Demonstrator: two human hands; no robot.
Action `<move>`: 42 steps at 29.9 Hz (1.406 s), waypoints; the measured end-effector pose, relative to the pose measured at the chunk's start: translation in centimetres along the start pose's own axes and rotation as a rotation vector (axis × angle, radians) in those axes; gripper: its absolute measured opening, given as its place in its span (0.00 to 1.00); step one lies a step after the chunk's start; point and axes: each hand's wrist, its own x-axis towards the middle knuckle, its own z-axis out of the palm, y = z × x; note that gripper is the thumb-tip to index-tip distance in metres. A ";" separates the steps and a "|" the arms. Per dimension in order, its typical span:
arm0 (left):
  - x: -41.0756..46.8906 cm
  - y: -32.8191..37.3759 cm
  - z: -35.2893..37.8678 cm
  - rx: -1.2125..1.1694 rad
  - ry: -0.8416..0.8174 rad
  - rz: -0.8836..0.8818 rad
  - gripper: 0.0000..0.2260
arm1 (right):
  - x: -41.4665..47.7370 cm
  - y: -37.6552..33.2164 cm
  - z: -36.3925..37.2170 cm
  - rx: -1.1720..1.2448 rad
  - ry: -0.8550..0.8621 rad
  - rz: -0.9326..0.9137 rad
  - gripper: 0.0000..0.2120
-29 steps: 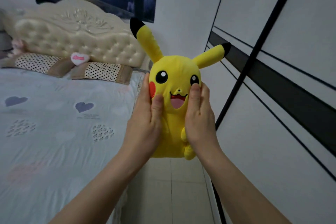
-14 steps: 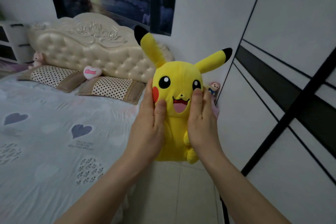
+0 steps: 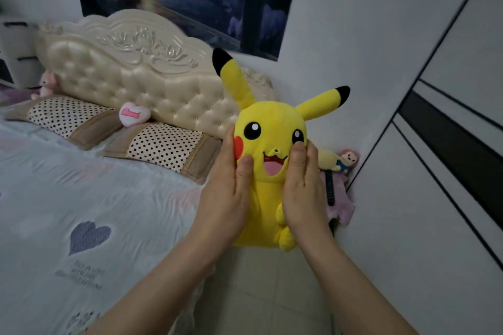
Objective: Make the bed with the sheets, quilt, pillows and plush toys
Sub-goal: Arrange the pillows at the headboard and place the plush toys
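Two hands wrapped round yellow plush toy: left hand and right hand clasped on its flanks, thumbs laid on front. Toy held upright, long axis vertical, face toward camera, over floor beside bed. Nearer dotted pillow found ahead-left; left hand closer. Leftward carry judged needed.
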 end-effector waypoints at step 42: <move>56.7 -80.0 16.7 0.231 -0.091 -0.493 0.32 | 65.7 63.3 42.8 0.053 -0.423 0.426 0.30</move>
